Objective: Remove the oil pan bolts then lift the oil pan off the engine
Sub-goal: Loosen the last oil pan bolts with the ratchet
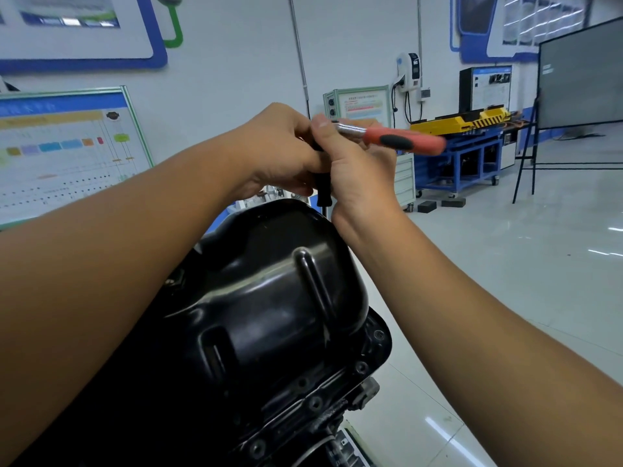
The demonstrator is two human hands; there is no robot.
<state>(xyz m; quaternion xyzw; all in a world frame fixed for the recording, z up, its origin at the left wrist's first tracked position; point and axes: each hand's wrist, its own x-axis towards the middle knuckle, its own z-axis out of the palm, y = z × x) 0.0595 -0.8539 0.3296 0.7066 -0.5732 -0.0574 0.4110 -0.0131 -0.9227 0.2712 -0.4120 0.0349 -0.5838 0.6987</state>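
Gripping ratchet [401,140], both hands [313,156] above oil pan [269,298].

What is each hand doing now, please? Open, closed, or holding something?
Left hand: closed, fingers curled round the black extension bar under the ratchet head.
Right hand: closed, holding the ratchet near its head; red handle sticks out free.

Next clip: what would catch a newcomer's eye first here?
Both hands meet at centre frame: the left hand and right hand grip a ratchet wrench whose red-and-black handle juts right, with a black extension pointing down. Below them the glossy black oil pan fills the lower middle, bolts showing along its flange.
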